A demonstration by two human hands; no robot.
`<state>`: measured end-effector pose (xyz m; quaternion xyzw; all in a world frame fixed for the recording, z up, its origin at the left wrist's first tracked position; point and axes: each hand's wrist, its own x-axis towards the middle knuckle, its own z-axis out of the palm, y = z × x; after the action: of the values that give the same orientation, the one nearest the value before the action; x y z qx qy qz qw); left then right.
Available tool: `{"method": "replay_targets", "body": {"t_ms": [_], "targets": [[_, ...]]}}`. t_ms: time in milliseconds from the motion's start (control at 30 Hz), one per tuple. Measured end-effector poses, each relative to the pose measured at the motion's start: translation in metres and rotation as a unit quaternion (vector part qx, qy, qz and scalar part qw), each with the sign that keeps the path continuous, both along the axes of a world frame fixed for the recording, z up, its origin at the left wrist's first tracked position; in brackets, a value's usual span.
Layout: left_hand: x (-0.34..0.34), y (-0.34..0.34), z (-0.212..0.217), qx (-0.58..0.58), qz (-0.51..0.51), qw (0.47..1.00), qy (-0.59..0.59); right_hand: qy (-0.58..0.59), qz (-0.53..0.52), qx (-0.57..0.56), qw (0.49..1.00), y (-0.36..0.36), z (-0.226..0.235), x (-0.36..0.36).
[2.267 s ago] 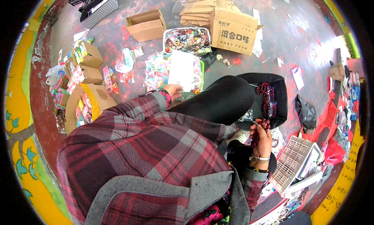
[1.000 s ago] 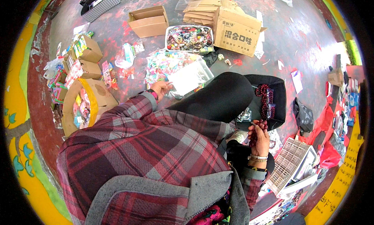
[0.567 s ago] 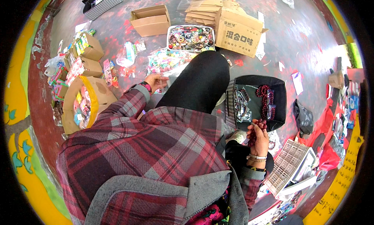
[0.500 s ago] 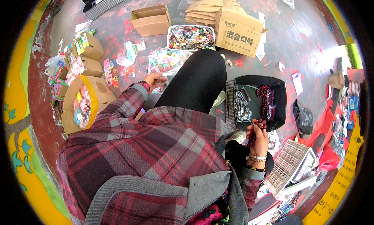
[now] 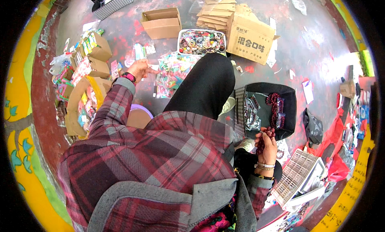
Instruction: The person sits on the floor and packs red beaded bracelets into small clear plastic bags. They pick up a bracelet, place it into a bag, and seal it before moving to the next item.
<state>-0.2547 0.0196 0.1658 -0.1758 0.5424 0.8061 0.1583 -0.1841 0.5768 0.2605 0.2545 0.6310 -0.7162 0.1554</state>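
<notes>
We judge the sorting to be midway — much is boxed, much is loose on the floor. Our right hand [image 5: 268,145] is closed around a dark red bead string [image 5: 264,136], held at the near edge of the black fabric bin [image 5: 289,101], where more dark red bead strings [image 5: 274,108] and clear packets [image 5: 251,113] already lie. Our left hand [image 5: 140,67] reaches out over the red-stained floor [image 5: 321,35], fingers pinched on something small that we cannot make out, just beside the scattered colourful packets [image 5: 173,73]. Beyond them a clear tray of mixed trinkets [image 5: 201,41] is full, while the open brown cardboard box [image 5: 161,22] looks empty — work left.
</notes>
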Motion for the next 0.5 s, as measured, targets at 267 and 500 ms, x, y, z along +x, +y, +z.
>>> {"method": "replay_targets", "body": {"t_ms": [267,500], "targets": [[-0.074,0.075,0.121,0.112,-0.087,0.969,0.202,0.027,-0.045,-0.016,0.998,-0.003,0.013,0.003],[-0.092,0.201,0.169,0.269,-0.161,0.924,0.219,0.137,-0.120,-0.141,0.973,0.009,0.014,0.003]]}}
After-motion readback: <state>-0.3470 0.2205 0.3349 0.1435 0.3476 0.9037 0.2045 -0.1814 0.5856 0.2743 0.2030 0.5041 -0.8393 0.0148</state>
